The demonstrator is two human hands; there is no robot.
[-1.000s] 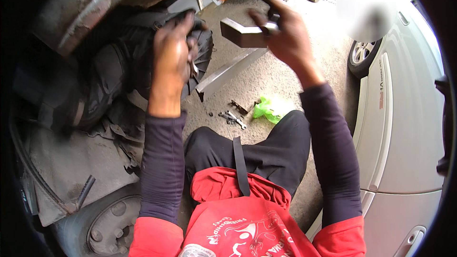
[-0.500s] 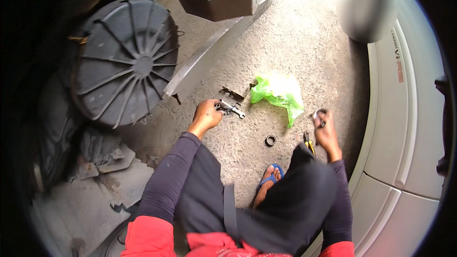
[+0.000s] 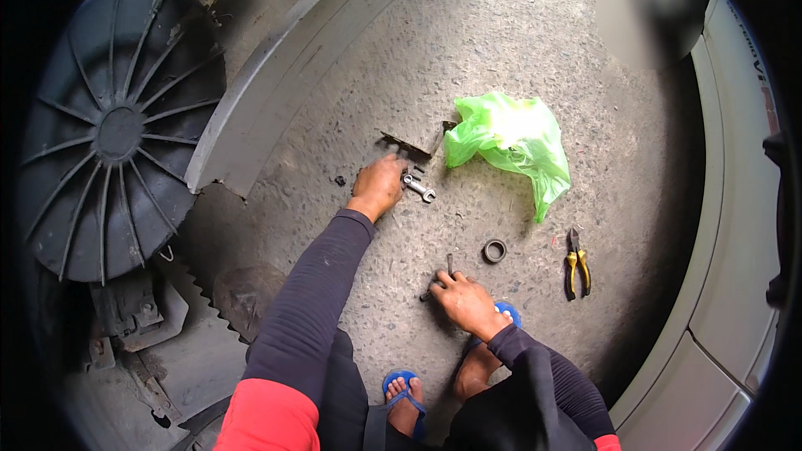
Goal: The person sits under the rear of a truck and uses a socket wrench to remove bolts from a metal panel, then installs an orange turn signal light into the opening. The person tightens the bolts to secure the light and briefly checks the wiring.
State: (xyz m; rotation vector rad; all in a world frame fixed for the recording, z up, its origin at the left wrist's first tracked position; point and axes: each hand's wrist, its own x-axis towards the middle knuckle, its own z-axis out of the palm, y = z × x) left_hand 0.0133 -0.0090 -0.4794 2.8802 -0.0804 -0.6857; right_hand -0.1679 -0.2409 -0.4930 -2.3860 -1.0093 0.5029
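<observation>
My left hand point(image 3: 379, 184), fingers curled down, is at a group of small dark parts beside a silver wrench point(image 3: 419, 188); what it holds is hidden. A dark metal bracket point(image 3: 405, 144) lies just beyond it. My right hand point(image 3: 466, 304) is closed on a small dark metal tool point(image 3: 449, 265), low on the concrete. A dark ring point(image 3: 494, 250) lies above and right of that hand. Yellow-handled pliers point(image 3: 577, 265) lie further right, and a crumpled green plastic bag point(image 3: 510, 146) sits ahead.
At left are a ribbed black round cover point(image 3: 117, 134), a long grey metal beam point(image 3: 276, 67) and worn metal panels point(image 3: 192, 342). A pale car body point(image 3: 727, 242) runs along the right. My sandalled feet point(image 3: 403, 401) are below on the concrete floor point(image 3: 585, 117).
Both hands have come down from up front to the ground. Over the last half second my right hand moved left, away from the pliers, and my left hand stayed by the wrench.
</observation>
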